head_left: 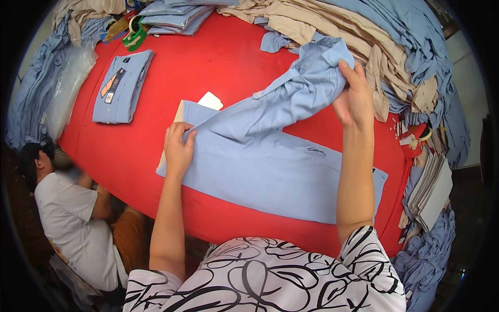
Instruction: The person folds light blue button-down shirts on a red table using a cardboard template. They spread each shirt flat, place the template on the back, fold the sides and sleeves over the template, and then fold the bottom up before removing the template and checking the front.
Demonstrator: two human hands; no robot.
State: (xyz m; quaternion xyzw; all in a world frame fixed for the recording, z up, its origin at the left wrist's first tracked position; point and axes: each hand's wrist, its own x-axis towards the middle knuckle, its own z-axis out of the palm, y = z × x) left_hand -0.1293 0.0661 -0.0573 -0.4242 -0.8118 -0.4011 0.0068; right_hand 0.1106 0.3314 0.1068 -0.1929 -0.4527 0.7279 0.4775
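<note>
A light blue shirt (260,179) lies partly folded on the red table, with one sleeve (291,88) lifted and slanting up to the far right. My right hand (355,96) grips the cuff end of that sleeve between thumb and fingers. At the shirt's left side, my left hand (179,145) is closed on the edge of the cloth where the sleeve folds over. A strip of beige board (180,112) shows along that edge, and a white card (211,101) sticks out just beyond it.
A folded blue shirt with a tag (122,88) lies at the far left. Behind it are bagged shirts (174,15) and a green tape dispenser (136,35). Beige and blue garments (384,36) are heaped far right; white boards (431,190) stand right. A person (78,218) sits at left.
</note>
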